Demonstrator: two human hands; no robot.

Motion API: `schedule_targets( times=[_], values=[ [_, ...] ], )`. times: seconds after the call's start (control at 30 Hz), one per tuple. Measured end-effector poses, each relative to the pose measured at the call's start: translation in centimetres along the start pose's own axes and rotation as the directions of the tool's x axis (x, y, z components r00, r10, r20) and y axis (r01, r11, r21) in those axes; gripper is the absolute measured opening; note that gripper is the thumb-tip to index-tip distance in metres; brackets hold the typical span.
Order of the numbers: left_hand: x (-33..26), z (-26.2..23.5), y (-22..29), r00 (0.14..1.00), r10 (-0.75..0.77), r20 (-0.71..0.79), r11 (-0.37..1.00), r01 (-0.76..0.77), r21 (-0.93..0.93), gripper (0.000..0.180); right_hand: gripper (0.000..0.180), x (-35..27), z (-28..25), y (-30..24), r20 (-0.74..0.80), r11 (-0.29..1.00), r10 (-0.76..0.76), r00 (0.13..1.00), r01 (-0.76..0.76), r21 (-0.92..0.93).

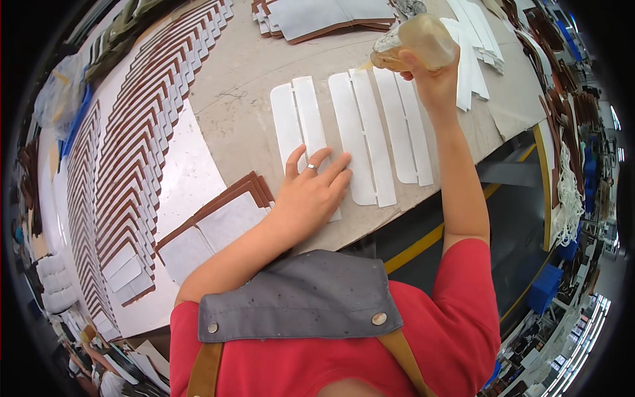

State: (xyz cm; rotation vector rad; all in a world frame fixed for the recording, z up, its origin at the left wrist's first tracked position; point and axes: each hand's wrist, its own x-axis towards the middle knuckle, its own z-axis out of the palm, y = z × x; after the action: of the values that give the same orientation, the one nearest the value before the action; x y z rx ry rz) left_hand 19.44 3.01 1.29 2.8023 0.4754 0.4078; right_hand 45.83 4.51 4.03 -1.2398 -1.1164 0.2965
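A translucent squeeze bottle [428,38] with yellowish, crusted residue is gripped in my right hand [436,78], tilted so its narrow tip points left. That tip is at the far end of a white slotted panel [354,139] lying flat on the worktable. Fingers spread, my left hand [314,188] rests on the near part of another white panel [288,116] and reaches the edge of the middle one. It wears a ring and holds nothing. To the right lies a third white panel [402,132], its far end partly behind the bottle.
Long overlapping rows of brown-edged white pieces [149,132] cover the left side. A brown-and-white stack [215,231] lies by my left forearm, another stack [324,16] at the far edge. White strips [473,46] lie beyond my right hand. The table's edge [370,228] runs close to me.
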Motion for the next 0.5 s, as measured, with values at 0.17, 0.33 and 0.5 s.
schedule_targets(
  times=[0.17, 0.33, 0.5],
  values=[
    [-0.1, -0.1, 0.0, 1.0, -0.01, 0.02, 1.0, 0.01, -0.017, 0.029, 0.052, 0.3, -0.7, 0.8, -0.031, 0.995, 0.024, 0.999, -0.027, -0.099],
    [0.0, -0.2, 0.0, 1.0, -0.007, 0.026, 0.999, 0.008, -0.038, 0.03, 0.051, 0.7, -1.7, 1.4, -0.072, 0.997, 0.071, 0.995, -0.073, -0.025],
    [0.0, -0.4, 0.1, 0.999, -0.007, 0.038, 0.999, 0.008, -0.048, 0.03, 0.044, 0.3, -2.9, 1.2, -0.086, 0.984, 0.168, 0.982, -0.172, -0.038]
  ],
)
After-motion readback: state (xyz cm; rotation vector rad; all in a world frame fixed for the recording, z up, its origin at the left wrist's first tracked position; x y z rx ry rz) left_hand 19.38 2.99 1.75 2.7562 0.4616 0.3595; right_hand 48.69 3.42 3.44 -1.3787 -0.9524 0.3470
